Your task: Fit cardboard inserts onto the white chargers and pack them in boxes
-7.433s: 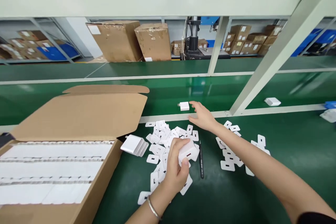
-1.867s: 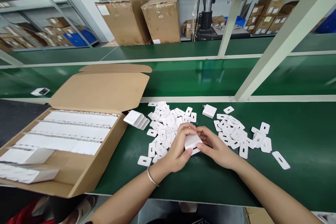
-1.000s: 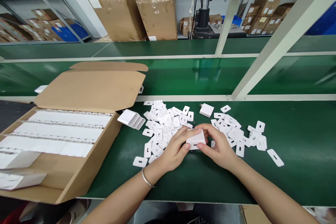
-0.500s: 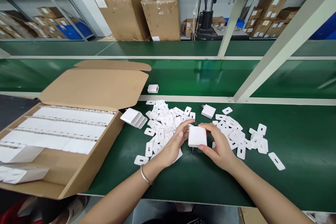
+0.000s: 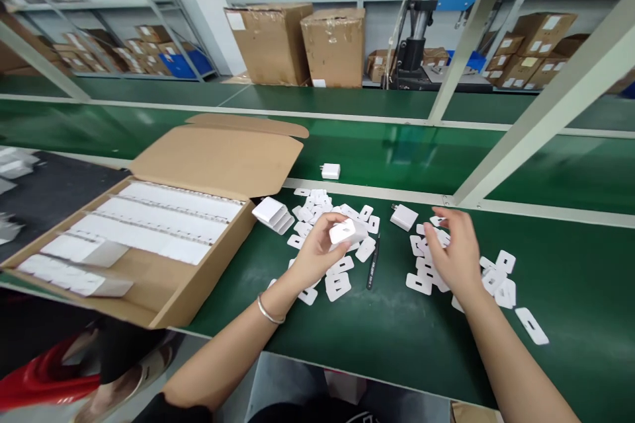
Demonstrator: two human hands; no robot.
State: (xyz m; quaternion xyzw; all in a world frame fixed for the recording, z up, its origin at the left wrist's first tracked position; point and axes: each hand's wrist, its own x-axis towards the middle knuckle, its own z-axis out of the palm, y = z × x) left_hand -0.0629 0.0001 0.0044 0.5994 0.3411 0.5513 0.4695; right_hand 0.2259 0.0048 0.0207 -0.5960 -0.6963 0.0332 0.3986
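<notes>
My left hand is closed around a white charger housing, its end face with a small slot tilted up towards me. My right hand is off the housing, thumb and fingers apart, over the right-hand pile of small white slotted plates. Some of those plates are hidden under it. More white slotted plates lie loosely under and around my left hand. Between the piles lies a thin black tool like tweezers. A white charger with prongs rests just behind it.
An open cardboard box with rows of white housings stands on the left. Beside it are stacked white sleeves. Another white charger sits behind the pale rail. A slanted post rises at right.
My right hand has let go of the housing and moved right over the plates. My left hand has tilted the housing, and the black tool is now uncovered. The whole view has shifted.
</notes>
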